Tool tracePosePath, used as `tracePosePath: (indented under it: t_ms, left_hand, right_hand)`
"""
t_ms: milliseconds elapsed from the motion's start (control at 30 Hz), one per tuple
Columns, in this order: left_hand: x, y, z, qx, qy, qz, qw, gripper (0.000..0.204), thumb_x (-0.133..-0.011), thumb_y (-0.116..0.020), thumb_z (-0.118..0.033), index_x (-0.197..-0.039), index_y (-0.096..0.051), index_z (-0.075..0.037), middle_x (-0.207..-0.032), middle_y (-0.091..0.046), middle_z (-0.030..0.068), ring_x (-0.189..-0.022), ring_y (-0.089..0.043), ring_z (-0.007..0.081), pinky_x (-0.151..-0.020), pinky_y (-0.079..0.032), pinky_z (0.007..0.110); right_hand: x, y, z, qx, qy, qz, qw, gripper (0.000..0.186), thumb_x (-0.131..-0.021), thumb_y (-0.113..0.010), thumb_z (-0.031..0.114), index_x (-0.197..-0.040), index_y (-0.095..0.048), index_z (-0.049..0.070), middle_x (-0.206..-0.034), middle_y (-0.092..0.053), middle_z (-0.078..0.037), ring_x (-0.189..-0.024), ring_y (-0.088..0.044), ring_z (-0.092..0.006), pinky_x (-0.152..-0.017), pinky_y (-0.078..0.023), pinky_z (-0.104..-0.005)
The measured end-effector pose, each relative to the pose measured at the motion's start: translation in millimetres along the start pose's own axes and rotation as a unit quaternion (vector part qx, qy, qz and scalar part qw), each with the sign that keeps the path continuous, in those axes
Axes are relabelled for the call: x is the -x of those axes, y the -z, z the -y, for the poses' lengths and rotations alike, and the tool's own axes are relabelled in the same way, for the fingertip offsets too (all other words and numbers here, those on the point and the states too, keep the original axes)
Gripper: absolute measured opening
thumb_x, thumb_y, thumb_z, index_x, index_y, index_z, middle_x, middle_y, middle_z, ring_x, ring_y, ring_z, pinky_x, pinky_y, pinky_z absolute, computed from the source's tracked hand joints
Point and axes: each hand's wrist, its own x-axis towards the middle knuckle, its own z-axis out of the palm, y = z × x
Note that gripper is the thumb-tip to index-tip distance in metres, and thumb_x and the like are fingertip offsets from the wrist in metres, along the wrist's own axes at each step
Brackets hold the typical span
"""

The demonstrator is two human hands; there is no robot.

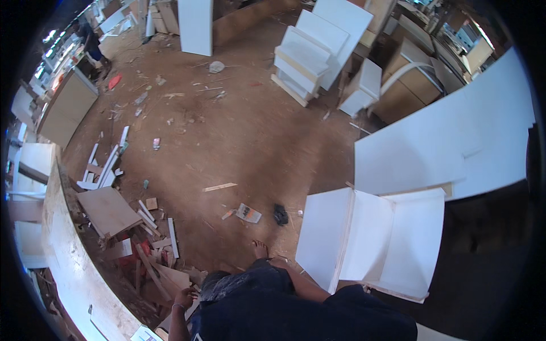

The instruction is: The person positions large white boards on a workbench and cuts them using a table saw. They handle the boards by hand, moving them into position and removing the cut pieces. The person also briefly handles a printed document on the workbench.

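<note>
My left hand (185, 296) hangs low at my left side, a band round its wrist. Its fingers are loosely bent and apart, and I see nothing in them. Scrap wood pieces (165, 278) lie on the ground just beyond it. My right forearm crosses in front of my dark shirt. At its end my right hand (278, 262) is by my dark shorts, its fingers hidden from view. To the right of that arm stands a white open-fronted cabinet box (324, 233). A bare foot (260, 248) shows ahead of the shorts.
A long pale workbench (62, 227) curves along the left. Large white panels (432, 142) stand at the right, and white boxes (301, 59) are stacked farther off. A flattened bag (248, 213) and black plastic (280, 214) litter the brown floor. A person (90, 42) is at the far left.
</note>
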Motion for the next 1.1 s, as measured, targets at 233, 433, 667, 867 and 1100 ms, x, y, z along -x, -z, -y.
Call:
tracePosePath:
  t_ms: [233, 433, 667, 867, 1100]
  left_hand:
    - [-34.9, 27.3, -58.7, -0.024, 0.199, 0.020, 0.979, 0.020, -0.095, -0.057, -0.017, -0.110, -0.066, -0.008, -0.095, -0.072, 0.0089, -0.080, -0.068, 0.0163, -0.060, -0.051, 0.032]
    - [-139.1, 69.7, -2.2, 0.003, 0.289, 0.168, 0.943, 0.038, -0.098, -0.056, -0.036, -0.126, -0.059, -0.011, -0.103, -0.071, 0.0068, -0.089, -0.067, 0.0197, -0.069, -0.053, 0.039]
    - [-324.2, -13.7, -272.0, 0.036, 0.020, 0.204, 0.978, 0.048, -0.099, -0.051, -0.042, -0.135, -0.052, -0.009, -0.117, -0.065, 0.0095, -0.099, -0.065, 0.0231, -0.081, -0.051, 0.040]
    - [-401.1, -42.1, -442.1, 0.047, -0.028, 0.317, 0.947, 0.057, -0.100, -0.047, -0.046, -0.142, -0.046, -0.007, -0.129, -0.059, 0.0119, -0.107, -0.063, 0.0259, -0.092, -0.049, 0.040]
    - [-491.6, -11.3, -577.0, 0.075, 0.314, 0.409, 0.854, 0.067, -0.102, -0.042, -0.051, -0.150, -0.038, -0.005, -0.145, -0.051, 0.0153, -0.119, -0.059, 0.0290, -0.104, -0.046, 0.041]
  right_hand:
    - [-92.5, 21.5, -38.3, -0.041, -0.044, -0.069, 0.996, 0.058, -0.085, -0.058, 0.048, -0.114, -0.067, -0.002, -0.121, -0.064, -0.026, -0.111, -0.063, -0.0421, -0.099, -0.047, -0.0460]
    - [-102.1, 118.5, -26.3, -0.130, -0.179, -0.184, 0.958, 0.050, -0.082, -0.059, 0.045, -0.101, -0.073, 0.000, -0.108, -0.070, -0.024, -0.107, -0.065, -0.0379, -0.097, -0.048, -0.0433]
    - [-113.6, 225.5, -50.6, 0.071, -0.067, -0.165, 0.981, 0.039, -0.088, -0.058, 0.040, -0.112, -0.072, 0.012, -0.110, -0.072, -0.014, -0.102, -0.067, -0.0341, -0.091, -0.051, -0.0439]
    - [-136.2, 302.1, -26.0, -0.046, -0.038, -0.194, 0.979, 0.035, -0.094, -0.052, 0.035, -0.098, -0.068, 0.005, -0.101, -0.074, -0.013, -0.089, -0.072, -0.0242, -0.071, -0.056, -0.0411]
    - [-227.4, 358.9, 103.6, -0.067, 0.006, -0.171, 0.983, 0.034, -0.081, -0.063, 0.032, -0.105, -0.073, 0.010, -0.108, -0.070, -0.016, -0.106, -0.065, -0.0338, -0.092, -0.050, -0.0415]
